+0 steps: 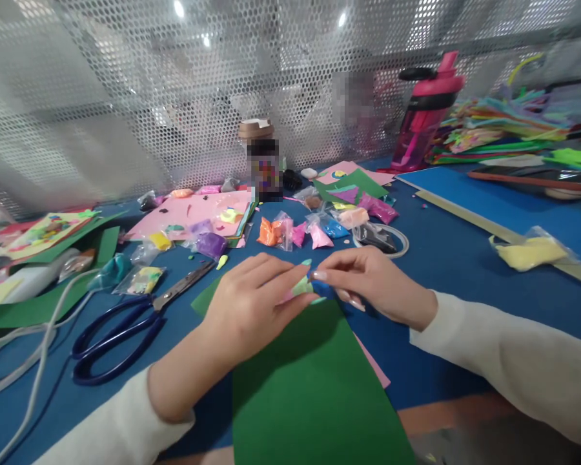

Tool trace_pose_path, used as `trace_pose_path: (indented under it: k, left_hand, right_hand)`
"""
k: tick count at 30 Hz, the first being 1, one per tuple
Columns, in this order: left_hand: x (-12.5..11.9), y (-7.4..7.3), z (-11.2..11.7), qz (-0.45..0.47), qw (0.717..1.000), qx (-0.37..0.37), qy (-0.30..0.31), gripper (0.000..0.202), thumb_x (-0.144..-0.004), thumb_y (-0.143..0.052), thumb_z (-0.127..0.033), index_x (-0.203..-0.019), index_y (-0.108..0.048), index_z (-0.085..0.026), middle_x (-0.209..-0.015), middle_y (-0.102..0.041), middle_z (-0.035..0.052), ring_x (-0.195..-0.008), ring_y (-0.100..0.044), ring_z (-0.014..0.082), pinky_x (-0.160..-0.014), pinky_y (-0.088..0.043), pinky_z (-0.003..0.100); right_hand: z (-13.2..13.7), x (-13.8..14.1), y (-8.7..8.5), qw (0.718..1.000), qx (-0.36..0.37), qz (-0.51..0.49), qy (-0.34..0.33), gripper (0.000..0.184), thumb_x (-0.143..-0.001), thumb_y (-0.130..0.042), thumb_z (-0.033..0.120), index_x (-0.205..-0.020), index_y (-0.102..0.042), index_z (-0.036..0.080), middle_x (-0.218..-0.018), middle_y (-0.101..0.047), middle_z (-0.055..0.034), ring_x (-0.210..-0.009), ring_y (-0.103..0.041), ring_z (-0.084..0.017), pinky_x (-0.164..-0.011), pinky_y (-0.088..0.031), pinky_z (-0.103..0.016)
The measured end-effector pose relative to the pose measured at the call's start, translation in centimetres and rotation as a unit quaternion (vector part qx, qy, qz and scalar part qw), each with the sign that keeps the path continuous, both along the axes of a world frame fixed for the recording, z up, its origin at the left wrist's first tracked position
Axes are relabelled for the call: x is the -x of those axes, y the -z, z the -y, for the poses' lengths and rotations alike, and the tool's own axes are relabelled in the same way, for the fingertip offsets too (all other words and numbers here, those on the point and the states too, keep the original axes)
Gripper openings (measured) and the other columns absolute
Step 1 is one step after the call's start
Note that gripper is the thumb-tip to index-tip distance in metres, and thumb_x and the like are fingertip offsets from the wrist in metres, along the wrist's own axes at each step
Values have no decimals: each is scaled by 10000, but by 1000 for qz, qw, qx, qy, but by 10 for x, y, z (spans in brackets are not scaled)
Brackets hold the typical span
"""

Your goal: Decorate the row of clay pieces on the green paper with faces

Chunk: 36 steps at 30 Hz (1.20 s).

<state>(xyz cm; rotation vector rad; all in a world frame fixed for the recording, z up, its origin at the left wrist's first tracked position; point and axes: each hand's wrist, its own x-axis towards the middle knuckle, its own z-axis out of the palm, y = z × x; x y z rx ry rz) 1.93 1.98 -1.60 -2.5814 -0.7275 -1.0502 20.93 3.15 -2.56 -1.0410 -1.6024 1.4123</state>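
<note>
My left hand point(256, 303) is closed around a small modelling-clay piece point(301, 287) in light green, teal, pink and blue, much of it hidden by the fingers. From the other side my right hand point(375, 281) reaches in, thumb and forefinger pinched at the piece's edge. A tiny dark bit of clay point(310, 276) shows at those fingertips. Both hands are above a sheet of green paper point(314, 387), which lies on the blue tabletop and hangs over its front edge. Pink paper point(375, 365) peeks out beneath it.
Blue-handled scissors point(140, 329) lie at the left beside a white cable point(46, 355). Several clay packets point(271, 231) are scattered ahead. Behind stand a lidded cup point(255, 129) and a pink bottle point(423, 116), with a perforated metal screen point(174, 84) at the back.
</note>
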Motion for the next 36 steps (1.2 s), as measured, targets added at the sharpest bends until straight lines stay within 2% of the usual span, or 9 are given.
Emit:
trace_pose_path:
  k: [4, 7, 10, 13, 16, 20, 28, 33, 36]
  left_hand:
    - [-6, 20, -11, 30, 998, 2, 61, 109, -782, -612, -154, -875, -602, -99, -740, -665, 39, -639, -591, 123, -591, -506, 244]
    - [-1, 24, -6, 34, 997, -14, 67, 120, -769, -606, -94, -888, -599, -107, -764, -668, 33, -667, -595, 119, -623, -505, 239]
    - [6, 21, 0, 42, 998, -6, 57, 116, -754, -620, -88, -866, -604, -112, -745, -658, 24, -673, -584, 113, -635, -490, 236]
    - [8, 20, 6, 32, 997, 35, 61, 44, -761, -633, -156, -763, -604, -122, -652, -618, 7, -610, -550, 104, -582, -453, 234]
    - [1, 21, 14, -28, 995, 50, 81, 203, -814, -573, -229, -633, -584, -140, -525, -537, -11, -511, -472, 102, -490, -373, 245]
    - [-10, 24, 21, -79, 991, 23, 103, 312, -847, -509, -213, -546, -554, -147, -465, -470, -14, -465, -400, 115, -440, -286, 275]
    - [-13, 30, 21, -76, 991, 41, 99, 335, -855, -484, -245, -539, -536, -148, -501, -457, -6, -491, -397, 119, -454, -288, 275]
    - [-15, 33, 21, -81, 990, 54, 101, 295, -855, -490, -237, -586, -563, -140, -536, -488, 2, -516, -427, 125, -470, -330, 268]
    - [-13, 32, 22, -75, 990, 55, 108, 196, -858, -487, -194, -725, -610, -121, -600, -545, 14, -560, -464, 130, -507, -375, 259]
  right_hand:
    - [2, 2, -2, 998, 22, 30, -52, 174, -703, -646, 266, -617, -597, 123, -378, -426, 72, -317, -354, -33, -334, -266, -170]
    - [-2, -4, -3, 993, 33, 19, -114, 174, -723, -614, 278, -659, -640, 119, -429, -479, 46, -335, -379, -46, -338, -293, -183]
    - [-11, -13, -2, 993, -56, 93, -40, 244, -758, -560, 294, -856, -687, 109, -484, -517, 24, -374, -420, -69, -366, -324, -203]
    - [-22, -22, 1, 941, -209, 257, 71, 293, -769, -555, 289, -968, -690, 121, -519, -531, 12, -426, -432, -83, -407, -320, -217]
    - [-27, -23, 5, 897, -249, 360, 59, 308, -788, -554, 326, -992, -694, 143, -543, -594, -8, -471, -495, -115, -450, -360, -234]
    - [-21, -17, 9, 876, -273, 397, 26, 235, -805, -552, 294, -924, -720, 181, -718, -695, -42, -622, -606, -165, -580, -443, -260]
    - [-22, -13, 8, 893, -273, 352, 60, 139, -745, -615, 260, -682, -706, 176, -525, -608, 6, -483, -524, -118, -443, -364, -220]
    - [-32, -28, 4, 919, -268, 272, 100, 156, -748, -589, 273, -724, -688, 155, -619, -658, -21, -542, -578, -138, -473, -426, -229]
    - [-38, -36, 5, 907, -293, 274, 132, 169, -741, -586, 289, -745, -695, 161, -671, -678, -33, -588, -603, -161, -513, -455, -255]
